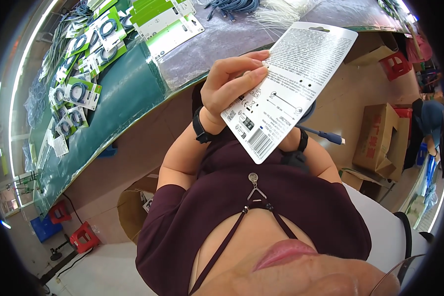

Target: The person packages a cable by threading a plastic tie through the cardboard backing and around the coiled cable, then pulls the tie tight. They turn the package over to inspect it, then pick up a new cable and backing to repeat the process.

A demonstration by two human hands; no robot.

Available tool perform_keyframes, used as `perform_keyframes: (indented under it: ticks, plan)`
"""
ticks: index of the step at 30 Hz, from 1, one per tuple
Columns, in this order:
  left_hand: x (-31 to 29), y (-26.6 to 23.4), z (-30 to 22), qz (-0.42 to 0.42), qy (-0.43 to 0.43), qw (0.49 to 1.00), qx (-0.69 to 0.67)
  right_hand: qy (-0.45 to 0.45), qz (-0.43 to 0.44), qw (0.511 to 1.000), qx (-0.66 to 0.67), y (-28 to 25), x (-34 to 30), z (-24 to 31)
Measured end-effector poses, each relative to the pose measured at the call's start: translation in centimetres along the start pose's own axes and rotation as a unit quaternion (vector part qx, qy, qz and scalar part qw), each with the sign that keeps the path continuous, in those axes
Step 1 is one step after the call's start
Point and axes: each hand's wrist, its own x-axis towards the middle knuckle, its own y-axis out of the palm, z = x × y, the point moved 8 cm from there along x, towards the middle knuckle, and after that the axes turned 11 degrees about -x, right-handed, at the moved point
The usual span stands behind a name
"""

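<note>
In front of my chest a white printed packaging card [293, 69] is held up at a tilt, its text side and hanging slot showing. My left hand [230, 85] grips the card's left edge, fingers closed on it. Behind the card's lower right edge sits my right hand [287, 141], its fingers hidden by the card. From behind that same edge a dark blue cable [325, 134] sticks out, its metal plug pointing right. Part of its coil shows beside the card; whether my right hand holds it is hidden.
On the green-topped table, carded cables [79, 92] lie piled at left. Flat green-and-white cards [175, 37], a bundle of blue cables [232, 7] and white cable ties [286, 14] lie along the back. Cardboard boxes [375, 133] and red stools [84, 238] stand on the floor.
</note>
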Motion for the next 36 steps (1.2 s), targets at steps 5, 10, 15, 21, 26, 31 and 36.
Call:
perform_keyframes:
  ticks: [5,10,15,21,26,31,36]
  plan:
    - [-0.2,-0.2,-0.2,0.018,-0.001,1.000,0.002,0.083,-0.029,0.996,-0.028,-0.8,3.4,-5.7]
    - [-0.6,-0.5,-0.2,0.035,-0.005,0.999,-0.012,0.160,-0.056,0.984,-0.058,-4.9,0.9,-10.1]
    - [-0.9,-0.6,-0.1,0.049,-0.010,0.999,0.003,0.234,-0.088,0.964,-0.089,-5.7,-1.3,-13.4]
    - [-1.8,-2.0,0.1,0.003,-0.023,0.999,0.038,0.297,-0.033,0.948,-0.109,-1.9,-7.3,-14.2]
    - [-3.6,-3.1,0.6,-0.039,-0.070,0.995,0.060,0.128,0.086,0.988,0.011,-4.3,-6.2,-13.7]
    - [-5.5,-4.4,-0.3,-0.121,-0.029,0.987,0.100,0.070,-0.027,0.987,-0.143,-5.9,1.7,-12.8]
    - [-4.5,-6.6,-2.4,-0.213,-0.011,0.971,0.112,-0.020,-0.197,0.931,-0.306,-1.5,6.5,-2.7]
